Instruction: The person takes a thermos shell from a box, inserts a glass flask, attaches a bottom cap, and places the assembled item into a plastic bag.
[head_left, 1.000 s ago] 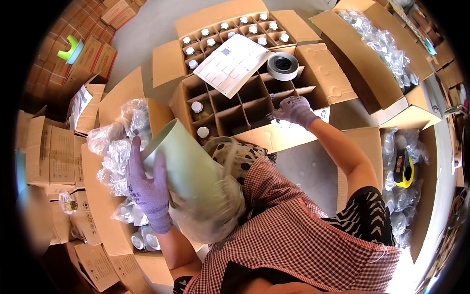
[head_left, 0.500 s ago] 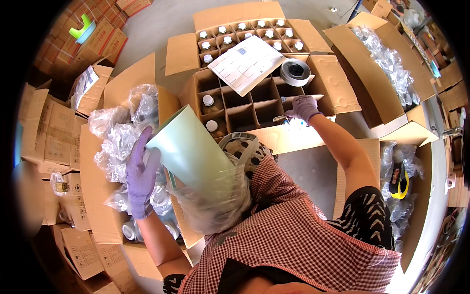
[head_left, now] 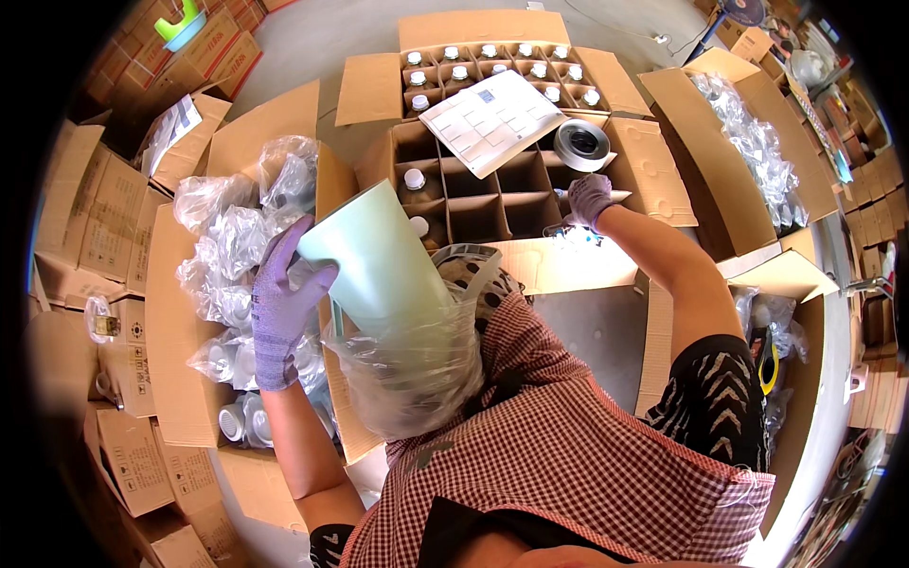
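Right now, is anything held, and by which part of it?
It cannot be told: the left grip is at the upper end of the green cylinder, its hold unclear; the right grip, by the divided box, hides its fingertips.

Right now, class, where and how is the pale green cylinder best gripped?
The pale green cylinder is probably best held by its bare upper wall, coming from the left with the left hand spread wide: that end leans toward the hand, while the clear plastic bag around its lower part might slip.

Upper-left brown cardboard carton [head_left: 220, 64]: has red lettering | lower-left brown cardboard carton [head_left: 134, 462]: small black print, too small for reading | white rectangular sheet [head_left: 490, 121]: small printed block, also not readable
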Tool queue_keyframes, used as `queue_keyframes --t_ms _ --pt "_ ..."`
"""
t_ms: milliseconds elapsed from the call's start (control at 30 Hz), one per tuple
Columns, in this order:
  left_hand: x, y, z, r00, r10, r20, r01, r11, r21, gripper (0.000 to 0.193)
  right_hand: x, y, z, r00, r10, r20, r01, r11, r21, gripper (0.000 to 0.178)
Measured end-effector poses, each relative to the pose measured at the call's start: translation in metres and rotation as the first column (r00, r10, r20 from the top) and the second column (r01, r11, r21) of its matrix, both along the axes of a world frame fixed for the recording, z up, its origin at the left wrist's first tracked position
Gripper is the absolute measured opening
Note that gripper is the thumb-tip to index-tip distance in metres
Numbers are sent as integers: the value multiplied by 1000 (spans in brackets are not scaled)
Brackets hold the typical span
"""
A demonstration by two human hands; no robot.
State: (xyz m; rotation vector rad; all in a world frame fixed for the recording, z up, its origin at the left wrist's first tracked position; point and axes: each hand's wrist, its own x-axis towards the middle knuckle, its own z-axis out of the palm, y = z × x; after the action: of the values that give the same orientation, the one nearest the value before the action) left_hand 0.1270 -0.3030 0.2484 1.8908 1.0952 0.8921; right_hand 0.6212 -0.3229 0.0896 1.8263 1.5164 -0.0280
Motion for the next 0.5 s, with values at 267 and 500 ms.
queue_keyframes --t_ms 267,500 --pt "-30 9 -3 999 -35 9 36 993 -116 53 49 -21 25 884 -170 -435 311 909 276 70" --pt "60 41 31 935 -158 -316 186 981 59 42 71 -25 44 449 26 -893 589 743 318 40"
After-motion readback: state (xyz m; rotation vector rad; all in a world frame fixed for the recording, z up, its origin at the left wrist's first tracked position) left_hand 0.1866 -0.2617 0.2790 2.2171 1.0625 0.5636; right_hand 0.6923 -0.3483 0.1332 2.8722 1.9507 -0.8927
